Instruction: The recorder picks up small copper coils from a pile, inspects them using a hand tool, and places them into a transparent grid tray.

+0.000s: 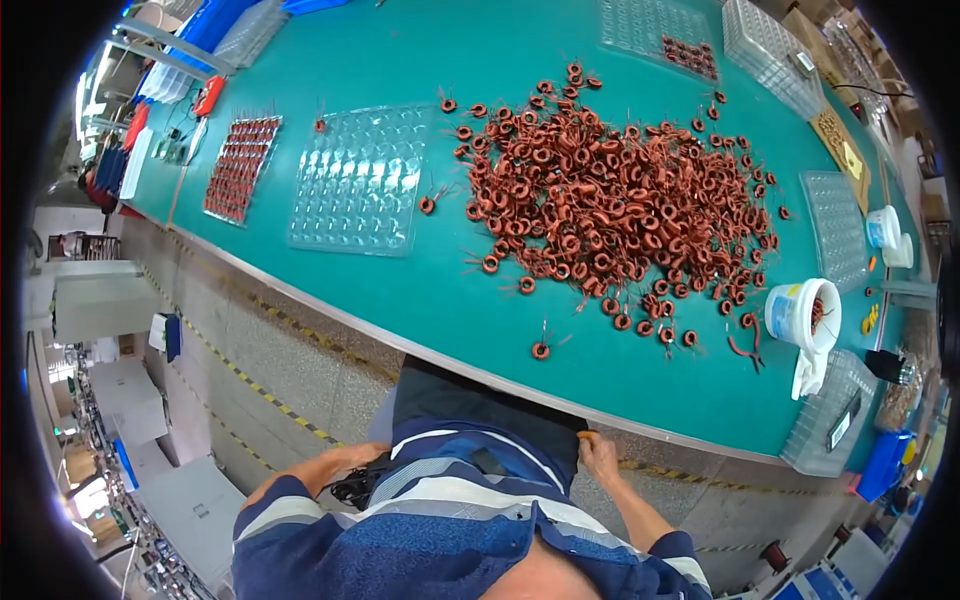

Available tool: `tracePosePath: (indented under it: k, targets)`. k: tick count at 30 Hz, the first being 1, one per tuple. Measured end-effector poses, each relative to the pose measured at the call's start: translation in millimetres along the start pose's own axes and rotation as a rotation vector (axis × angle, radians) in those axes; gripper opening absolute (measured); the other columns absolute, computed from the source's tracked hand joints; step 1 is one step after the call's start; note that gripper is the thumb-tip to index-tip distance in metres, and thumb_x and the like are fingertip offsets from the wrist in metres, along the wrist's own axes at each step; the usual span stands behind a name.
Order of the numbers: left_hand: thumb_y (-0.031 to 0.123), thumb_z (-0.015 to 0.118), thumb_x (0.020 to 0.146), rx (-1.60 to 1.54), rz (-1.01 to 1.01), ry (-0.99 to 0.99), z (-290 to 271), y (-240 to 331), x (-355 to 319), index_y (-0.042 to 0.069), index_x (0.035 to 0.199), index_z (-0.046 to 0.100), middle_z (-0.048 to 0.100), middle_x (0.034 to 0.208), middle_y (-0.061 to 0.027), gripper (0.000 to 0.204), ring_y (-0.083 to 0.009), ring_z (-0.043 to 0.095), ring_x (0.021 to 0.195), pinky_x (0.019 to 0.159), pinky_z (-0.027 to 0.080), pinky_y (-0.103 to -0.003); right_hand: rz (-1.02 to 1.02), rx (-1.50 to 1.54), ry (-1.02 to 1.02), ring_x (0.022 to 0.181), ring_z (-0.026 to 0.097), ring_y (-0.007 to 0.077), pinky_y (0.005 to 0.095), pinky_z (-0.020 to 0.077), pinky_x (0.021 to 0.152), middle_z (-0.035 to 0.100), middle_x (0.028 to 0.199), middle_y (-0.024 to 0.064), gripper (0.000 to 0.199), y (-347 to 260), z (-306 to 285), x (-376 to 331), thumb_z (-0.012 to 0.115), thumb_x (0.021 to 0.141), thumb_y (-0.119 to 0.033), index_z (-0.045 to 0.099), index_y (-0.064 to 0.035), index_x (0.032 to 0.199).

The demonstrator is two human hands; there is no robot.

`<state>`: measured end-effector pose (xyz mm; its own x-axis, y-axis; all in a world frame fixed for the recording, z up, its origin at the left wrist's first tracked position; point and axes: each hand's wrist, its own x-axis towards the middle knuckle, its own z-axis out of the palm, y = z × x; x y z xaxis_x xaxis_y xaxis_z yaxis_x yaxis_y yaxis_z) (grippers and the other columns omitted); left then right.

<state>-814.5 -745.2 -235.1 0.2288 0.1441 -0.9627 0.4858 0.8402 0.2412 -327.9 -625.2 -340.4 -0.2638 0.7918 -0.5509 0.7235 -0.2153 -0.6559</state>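
My left hand (358,458) is down by my left hip, next to a bundle of black cable (358,488); its fingers are mostly hidden, so their pose cannot be told. At my right side my right hand (598,458) has its fingers curled at the edge of a dark cloth (520,415) over my lap, with a small orange bit (584,434) showing at the fingertips. Both hands are below the table edge, apart from the heap of red-brown wire-wound ring coils (610,200) on the green tabletop (400,310).
A clear moulded tray (355,180) lies left of the heap, beside a tray filled with coils (243,170). Right are a white tub (800,315) holding coils, red-handled pliers (745,345), stacked clear trays (825,425) and a blue bin (885,465). More clear trays (770,55) stand far right.
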Motion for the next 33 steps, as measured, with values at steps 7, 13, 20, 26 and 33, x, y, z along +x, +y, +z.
tracePosePath:
  k: [7, 13, 20, 26, 33]
  targets:
    - [0.030, 0.052, 0.085, 0.270, -0.086, -0.127, -71, -79, 87, 0.003, 0.119, 0.060, 0.064, 0.116, -0.0162, 0.044, -0.0259, 0.059, 0.105, 0.091, 0.045, -0.037, -0.570, -0.767, -0.174, 0.103, 0.055, 0.0298, 0.0453, 0.0458, 0.088, 0.059, 0.112, 0.0144, 0.027, 12, 56, 98, 0.045, 0.093, -0.031, 0.058, -0.0125, 0.107]
    - [0.016, 0.053, 0.067, 0.581, -0.200, -0.102, -122, -72, 156, -0.002, 0.087, 0.068, 0.069, 0.085, -0.0175, 0.030, -0.0258, 0.064, 0.077, 0.066, 0.047, -0.042, -0.498, -0.595, -0.061, 0.102, 0.055, 0.0310, 0.0457, 0.0456, 0.088, 0.059, 0.111, 0.0153, 0.027, 90, 96, 172, 0.046, 0.092, -0.030, 0.058, -0.0116, 0.107]
    - [0.023, 0.056, 0.073, 0.511, -0.151, -0.085, -124, -255, 115, -0.001, 0.090, 0.068, 0.068, 0.087, -0.0215, 0.032, -0.0307, 0.065, 0.080, 0.071, 0.049, -0.043, -0.456, -0.349, 0.026, 0.102, 0.055, 0.0327, 0.0463, 0.0453, 0.088, 0.059, 0.110, 0.0165, 0.027, 171, 150, 210, 0.048, 0.091, -0.030, 0.058, -0.0104, 0.107]
    - [0.024, 0.056, 0.074, 0.552, -0.117, 0.013, -133, -311, 135, 0.000, 0.092, 0.068, 0.068, 0.089, -0.0211, 0.033, -0.0312, 0.065, 0.082, 0.072, 0.049, -0.043, -0.442, -0.186, 0.070, 0.102, 0.055, 0.0342, 0.0468, 0.0450, 0.088, 0.059, 0.109, 0.0175, 0.027, 226, 193, 230, 0.049, 0.091, -0.029, 0.058, -0.0094, 0.107]
    - [0.026, 0.056, 0.075, 0.631, -0.096, 0.104, -159, -289, 152, 0.001, 0.094, 0.068, 0.068, 0.091, -0.0205, 0.034, -0.0318, 0.065, 0.084, 0.074, 0.050, -0.043, -0.393, 0.033, 0.130, 0.102, 0.055, 0.0360, 0.0475, 0.0447, 0.088, 0.059, 0.107, 0.0187, 0.027, 240, 214, 226, 0.051, 0.090, -0.028, 0.058, -0.0082, 0.106]
